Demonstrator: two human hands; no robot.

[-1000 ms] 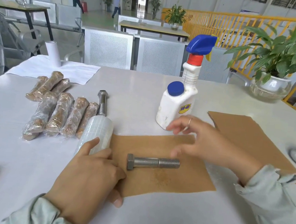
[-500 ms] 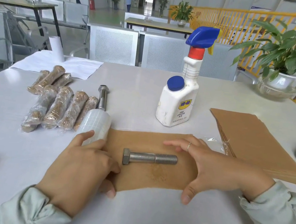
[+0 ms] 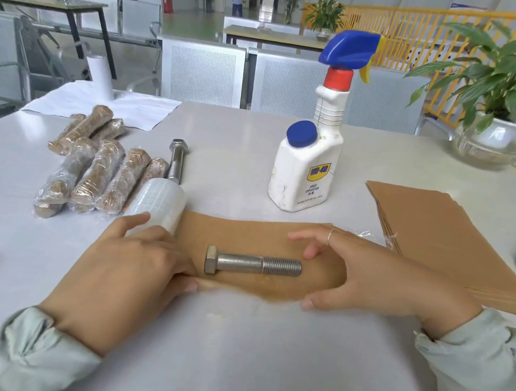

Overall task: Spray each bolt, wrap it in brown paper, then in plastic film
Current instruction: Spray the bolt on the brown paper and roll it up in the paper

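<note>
Left hand [image 3: 129,263]: on the near left edge of the brown paper sheet [image 3: 245,229], thumb tucked under the edge, fingers curled over it; it pinches the paper just left of the bolt's head.

Right hand [image 3: 366,282]: on the near right edge of the same sheet, thumb at the edge, fingers spread and relaxed above the paper past the bolt's threaded tip. Whether it has a hold of the paper yet, cannot tell.

Bolt [image 3: 252,264]: bare steel, lying across the sheet between the two hands, head to the left, thread to the right. A faint damp stain shows on the paper just nearer than the bolt.

Step in hand, as judged: the paper wrap, at its start; the near edge looks ready to be lifted.

Next move calls for: folding that edge over the bolt, rolling it away from the person with even pressure, keeping the paper snug, then tucking the ends.

Film roll [image 3: 157,203]: left of the bolt, just behind the left hand.

Second bare bolt [image 3: 175,161]: beyond the film roll.

Wrapped bolts [image 3: 96,170]: a batch, far left of the bolt.

Spray bottle [image 3: 314,156]: upright on the counter [image 3: 245,357], behind the bolt.

Paper stack [image 3: 440,242]: right of the bolt.
</note>
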